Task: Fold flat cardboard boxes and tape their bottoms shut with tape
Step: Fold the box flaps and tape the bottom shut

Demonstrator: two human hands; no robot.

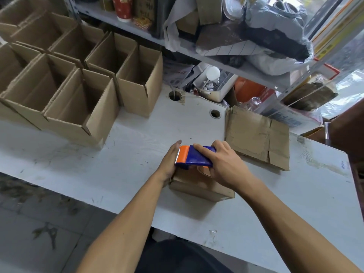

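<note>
head view: a person works at a scuffed white table (pixel 137 146), both bare forearms reaching in from the bottom of the frame. a small cardboard box (pixel 199 186) sits near the table's front edge, just ahead of the person, its upper face turned up. on top of it rests a tape dispenser (pixel 194 157), blue in the body with an orange blade guard and a serrated metal edge pointing left. the right hand (pixel 220 164) grips the dispenser from above, fingers curled over the blue body and the index finger stretched along its top; the thumb cannot be seen. the left hand (pixel 171 161) lies against the box's left side beside the blade end, fingers straight and pressed together, pointing away from the person. part of a tape roll shows under the dispenser, between the hands.

just right of the hands, a stack of flat cardboard sheets (pixel 256 136) lies on the table, worn and creased. at upper left, assembled open boxes (pixel 78 79) stand in close rows, touching one another, their top flaps upright. two round cable holes (pixel 215 113) pierce the tabletop behind the work. a metal shelf (pixel 226 62) at the back holds plastic bags, paper and cartons in a jumble; a white bulb (pixel 213 72) sits in a bin beneath it.
</note>
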